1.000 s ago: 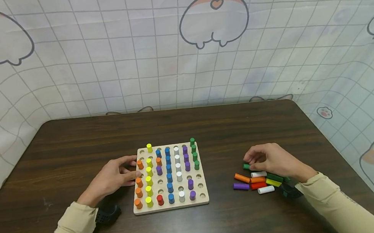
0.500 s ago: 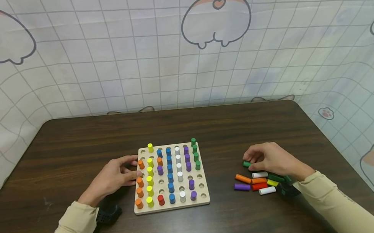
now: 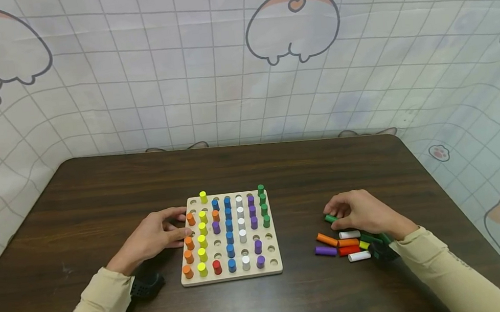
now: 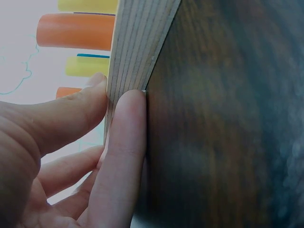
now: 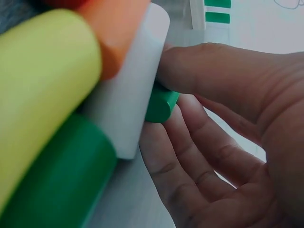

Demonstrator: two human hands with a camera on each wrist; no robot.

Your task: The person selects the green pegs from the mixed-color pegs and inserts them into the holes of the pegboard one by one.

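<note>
My left hand (image 3: 148,237) holds the left edge of a wooden pegboard (image 3: 262,243). In the left wrist view the thumb (image 4: 76,116) lies at the board's upper edge, and a finger (image 4: 124,128) is against its layered side, close to the tabletop. Columns of coloured pegs stand in the board, with some holes bare. Off to the right, my right hand (image 3: 363,212) pinches a green peg (image 3: 329,218) between thumb and fingers. In the right wrist view this green peg (image 5: 160,105) is partly hidden by the thumb and a white peg (image 5: 128,90).
Loose pegs lie in a pile by the right hand: a purple peg (image 3: 325,251), a red peg (image 3: 349,250), a white peg (image 3: 359,256) and several others. Dark wooden tabletop (image 3: 289,172) separates pile and board. A patterned cloth (image 3: 204,79) hangs behind the table.
The right hand has shifted slightly back from the pile, and the green peg's end now shows tilted in its fingers. The left hand stays at the board. The head view has turned slightly left.
</note>
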